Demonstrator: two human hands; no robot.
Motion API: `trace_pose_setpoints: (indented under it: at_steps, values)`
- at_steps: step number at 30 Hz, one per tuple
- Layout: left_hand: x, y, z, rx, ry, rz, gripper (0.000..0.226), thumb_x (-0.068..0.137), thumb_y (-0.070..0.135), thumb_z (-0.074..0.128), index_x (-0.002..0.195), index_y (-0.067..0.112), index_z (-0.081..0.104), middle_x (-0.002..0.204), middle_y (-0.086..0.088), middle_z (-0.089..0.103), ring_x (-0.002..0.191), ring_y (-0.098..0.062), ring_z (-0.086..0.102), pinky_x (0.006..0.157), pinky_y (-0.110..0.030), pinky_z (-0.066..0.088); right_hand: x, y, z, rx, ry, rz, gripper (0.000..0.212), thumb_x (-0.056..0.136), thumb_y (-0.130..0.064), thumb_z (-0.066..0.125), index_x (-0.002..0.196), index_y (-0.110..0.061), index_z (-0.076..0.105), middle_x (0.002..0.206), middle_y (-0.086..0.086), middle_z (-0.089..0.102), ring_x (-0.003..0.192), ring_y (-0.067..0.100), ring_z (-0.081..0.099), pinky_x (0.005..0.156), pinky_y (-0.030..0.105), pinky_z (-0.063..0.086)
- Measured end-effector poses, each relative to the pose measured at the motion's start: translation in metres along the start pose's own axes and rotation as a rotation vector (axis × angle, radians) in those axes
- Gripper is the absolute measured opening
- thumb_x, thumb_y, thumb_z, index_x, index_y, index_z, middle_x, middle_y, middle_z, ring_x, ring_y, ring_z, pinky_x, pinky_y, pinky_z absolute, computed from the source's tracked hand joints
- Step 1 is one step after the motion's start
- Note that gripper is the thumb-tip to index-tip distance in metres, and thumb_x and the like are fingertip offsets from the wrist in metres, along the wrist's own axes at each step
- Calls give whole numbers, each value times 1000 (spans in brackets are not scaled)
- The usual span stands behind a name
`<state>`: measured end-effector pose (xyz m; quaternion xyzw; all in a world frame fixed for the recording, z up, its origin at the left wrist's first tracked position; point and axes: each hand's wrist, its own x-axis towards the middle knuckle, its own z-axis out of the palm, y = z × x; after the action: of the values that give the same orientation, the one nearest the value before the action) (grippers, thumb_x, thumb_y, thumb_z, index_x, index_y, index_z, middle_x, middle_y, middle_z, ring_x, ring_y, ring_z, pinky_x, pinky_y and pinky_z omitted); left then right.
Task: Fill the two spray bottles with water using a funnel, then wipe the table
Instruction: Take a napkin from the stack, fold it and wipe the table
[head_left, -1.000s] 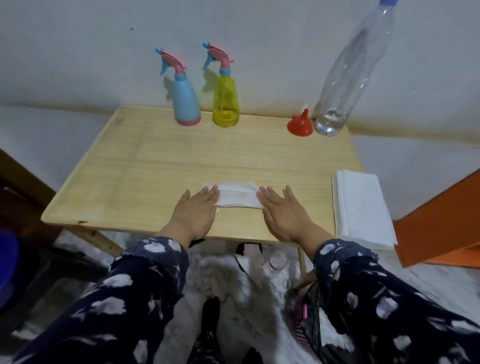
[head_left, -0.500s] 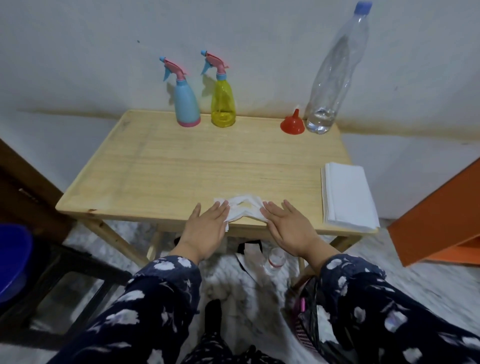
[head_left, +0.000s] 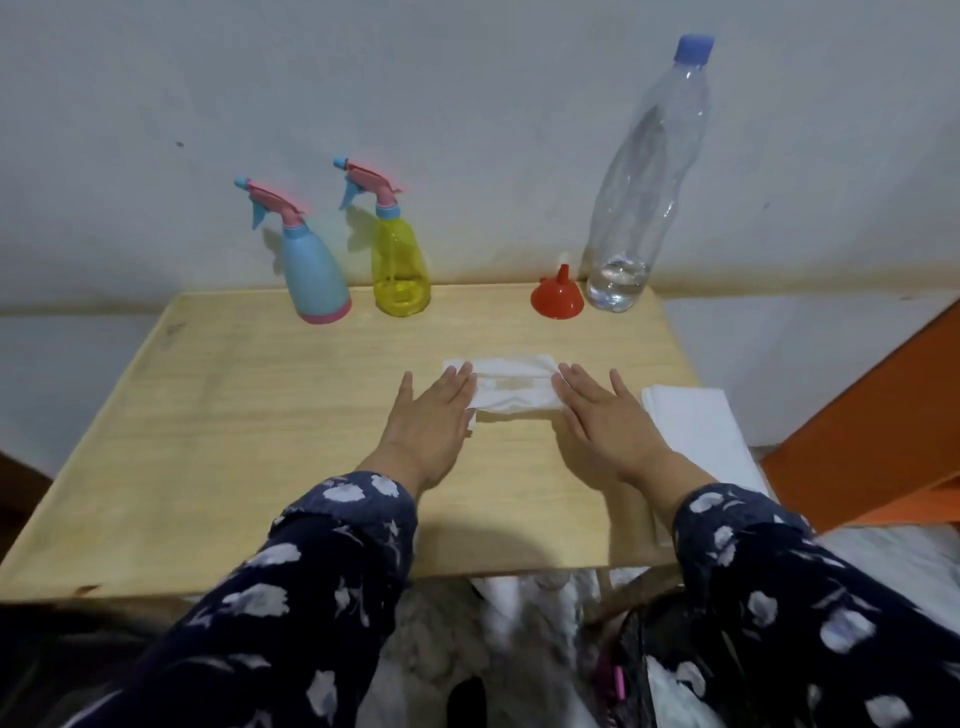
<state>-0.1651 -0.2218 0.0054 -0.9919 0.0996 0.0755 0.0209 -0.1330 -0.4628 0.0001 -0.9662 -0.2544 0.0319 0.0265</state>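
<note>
A blue spray bottle and a yellow spray bottle, both with pink trigger heads, stand at the back of the wooden table. To their right a red funnel lies mouth down beside a tall clear water bottle with a little water at the bottom. A crumpled white cloth lies on the table right of centre. My left hand presses flat on its left end and my right hand on its right end, fingers stretched forward.
A stack of folded white cloths lies at the table's right edge, just beside my right wrist. An orange piece of furniture stands to the right. A wall runs close behind the bottles.
Both hands first drew the cloth back to the table's near edge, then pushed it forward to the middle. The cloth is more spread out than half a second ago.
</note>
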Motion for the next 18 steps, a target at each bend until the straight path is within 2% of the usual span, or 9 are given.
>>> trace_pose_setpoints:
  at_steps: [2, 3, 4, 6, 10, 14, 18]
  values:
    - [32, -7, -1, -8, 0, 24, 53, 106, 29, 14, 156, 17, 1, 163, 6, -9, 150, -11, -3, 120, -51, 3, 25, 11, -1, -1, -21, 35, 83, 82, -48, -13, 154, -15, 13, 163, 0, 6, 150, 13, 4, 120, 42, -3]
    - [48, -11, -1, -19, -6, 33, 53, 106, 29, 14, 156, 17, 1, 163, 5, -9, 150, -11, -3, 120, -51, 4, 38, 17, -1, -6, -41, 53, 73, 91, -46, -5, 154, -15, 12, 163, 0, 5, 150, 14, 4, 120, 43, -2]
    - [63, -14, -1, -32, -18, 41, 53, 106, 29, 15, 156, 17, 1, 163, 5, -8, 150, -11, -2, 120, -50, 4, 51, 23, 0, -17, -65, 72, 61, 99, -41, 6, 154, -15, 12, 163, 0, 5, 150, 14, 4, 120, 44, 0]
    - [91, -20, 1, -72, -64, 54, 52, 106, 28, 15, 156, 16, 2, 163, 5, -7, 150, -11, -2, 121, -48, 5, 74, 32, 4, -11, -95, 113, 53, 104, -30, 17, 154, -14, 13, 163, 1, 7, 150, 16, 6, 120, 45, 1]
    - [123, -27, 10, -118, -164, 38, 53, 106, 30, 14, 156, 18, -1, 163, 7, -9, 150, -11, -6, 120, -51, 2, 99, 42, 16, -35, -152, 161, 53, 103, -28, 16, 154, -13, 11, 163, 2, 4, 150, 17, 4, 119, 50, 1]
    - [131, -27, 19, -97, -124, 33, 54, 106, 30, 14, 155, 19, -2, 163, 9, -10, 150, -10, -7, 119, -54, -1, 104, 45, 23, -58, -151, 178, 54, 103, -28, 16, 154, -16, 8, 163, -1, 1, 150, 15, 3, 117, 55, -4]
    - [126, -23, 18, -21, -88, 28, 53, 106, 28, 15, 155, 17, 1, 164, 5, -5, 150, -12, -1, 120, -51, 0, 99, 40, 19, -88, -150, 176, 53, 103, -27, 16, 154, -14, 8, 163, 1, 3, 150, 17, 3, 117, 54, -3]
